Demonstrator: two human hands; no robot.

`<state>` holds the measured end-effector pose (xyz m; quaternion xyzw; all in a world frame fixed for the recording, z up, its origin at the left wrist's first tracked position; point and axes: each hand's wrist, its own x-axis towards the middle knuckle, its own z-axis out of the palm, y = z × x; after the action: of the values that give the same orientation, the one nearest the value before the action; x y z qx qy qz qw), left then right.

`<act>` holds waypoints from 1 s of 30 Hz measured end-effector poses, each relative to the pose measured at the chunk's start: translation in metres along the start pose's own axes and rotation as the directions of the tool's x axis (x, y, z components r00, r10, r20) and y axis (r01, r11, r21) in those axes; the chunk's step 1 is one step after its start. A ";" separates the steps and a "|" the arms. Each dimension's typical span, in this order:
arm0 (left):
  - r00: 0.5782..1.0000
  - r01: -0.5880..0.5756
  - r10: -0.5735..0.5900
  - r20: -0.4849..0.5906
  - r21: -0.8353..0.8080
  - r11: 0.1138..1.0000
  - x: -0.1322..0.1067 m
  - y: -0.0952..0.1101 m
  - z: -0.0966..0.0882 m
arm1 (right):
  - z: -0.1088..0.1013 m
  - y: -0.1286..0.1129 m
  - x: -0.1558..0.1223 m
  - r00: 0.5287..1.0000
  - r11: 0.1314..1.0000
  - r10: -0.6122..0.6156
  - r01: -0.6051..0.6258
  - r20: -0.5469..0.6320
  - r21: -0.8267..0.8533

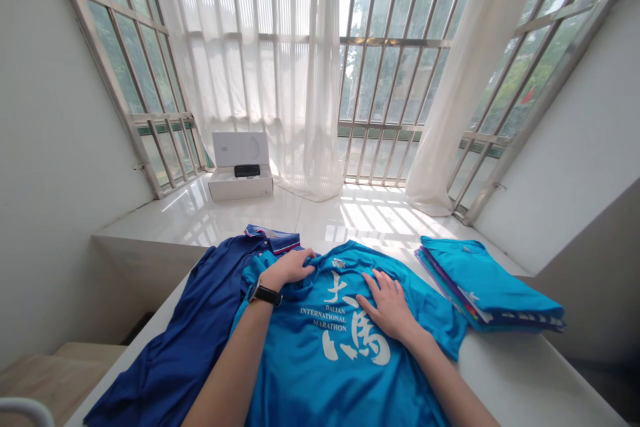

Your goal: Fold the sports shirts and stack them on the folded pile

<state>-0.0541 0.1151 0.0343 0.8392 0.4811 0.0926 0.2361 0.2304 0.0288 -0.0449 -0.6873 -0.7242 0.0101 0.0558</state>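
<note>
A bright blue T-shirt (320,353) with white print reading "Dalian International Marathon" lies spread on the white table (520,373). My left hand (290,268), with a black watch on the wrist, rests near the shirt's left shoulder, fingers curled on the fabric at the collar. My right hand (387,303) lies flat and open on the chest print. A dark blue polo shirt (200,327) with a striped collar lies partly under the T-shirt on the left.
A stack of folded blue shirts (487,287) sits at the table's right. Beyond is a glossy white window ledge (320,213) with an open white box (240,173), sheer curtains (280,67) and window bars.
</note>
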 end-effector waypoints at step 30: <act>0.933 -0.330 0.321 0.164 0.029 0.944 -0.015 0.092 0.000 | -0.025 -0.013 -0.009 0.676 0.808 -0.416 0.582 -0.609 0.094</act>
<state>0.0080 0.0633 0.0799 0.9182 0.3177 0.0503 0.2310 0.2205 0.0171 -0.0192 -0.4167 -0.8268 -0.1055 0.3628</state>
